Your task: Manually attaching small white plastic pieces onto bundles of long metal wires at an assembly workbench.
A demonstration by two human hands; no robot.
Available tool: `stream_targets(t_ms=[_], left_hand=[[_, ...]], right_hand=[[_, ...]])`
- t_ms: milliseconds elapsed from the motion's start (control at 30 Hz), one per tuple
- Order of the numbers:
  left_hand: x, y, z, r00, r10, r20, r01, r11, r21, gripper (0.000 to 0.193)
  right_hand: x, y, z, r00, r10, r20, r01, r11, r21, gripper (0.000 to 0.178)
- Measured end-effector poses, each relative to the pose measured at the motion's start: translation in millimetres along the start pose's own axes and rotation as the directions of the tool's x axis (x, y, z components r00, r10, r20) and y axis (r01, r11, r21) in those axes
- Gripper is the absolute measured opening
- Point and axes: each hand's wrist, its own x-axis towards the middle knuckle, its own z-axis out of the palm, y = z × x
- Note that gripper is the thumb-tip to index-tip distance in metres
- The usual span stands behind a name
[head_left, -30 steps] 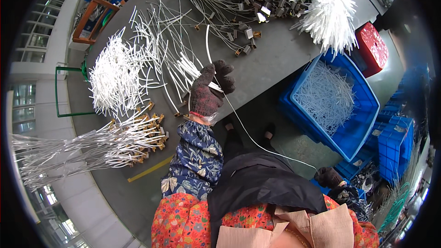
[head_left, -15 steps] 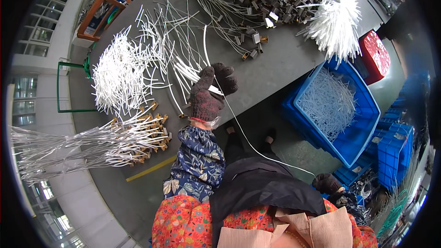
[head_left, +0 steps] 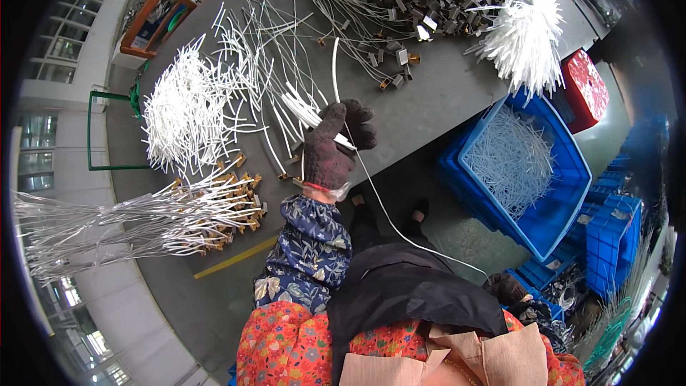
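My left hand [head_left: 336,144], in a dark knit glove, is closed around a small bunch of white tubes [head_left: 301,109] above the table's near edge. One longer white tube [head_left: 335,71] stands up from its fingertips. A thin white wire [head_left: 386,220] runs from those fingers down across my lap to my right hand [head_left: 506,288]. That hand, gloved too, is low at the right beside my apron and grips the wire's end; its fingertips are partly hidden. Loose white tubes [head_left: 184,111] lie heaped to the left of my left hand.
Wires with brass-coloured ends [head_left: 214,225] lie bundled at the left. Small metal boxes with wires [head_left: 443,0] are piled at the back, near a white tube bundle [head_left: 525,36]. A blue bin [head_left: 564,193] of thin pieces and a red stool [head_left: 587,87] stand right.
My left hand has shifted slightly right and away from me, with the tubes in it. My right hand has moved a little, and the wire still stretches between both hands.
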Motion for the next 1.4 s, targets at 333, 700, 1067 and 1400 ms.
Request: stream_targets(t_ms=[333,700,1067,1400], left_hand=[[-90,-124,42,0.866,-0.355,0.351,0.488,0.756,-0.437,0.02],[-15,0,20,0.996,0.061,-0.061,-0.038,0.945,0.324,0.02],[32,60,-109,0.914,0.173,-0.367,0.246,0.482,0.841,0.032],[12,22,-56,0.983,-0.182,0.018,0.182,0.972,-0.148,0.028]], right_hand=[[26,6,26,0.997,-0.049,-0.062,0.049,0.999,0.008,0.011],[75,-125,36,0.916,-0.4,-0.002,0.373,0.856,-0.357,0.015],[88,-395,157,0.703,-0.707,0.081,0.696,0.66,-0.281,0.069],[120,-455,107,0.803,-0.559,0.206,0.559,0.827,0.064,0.039]])
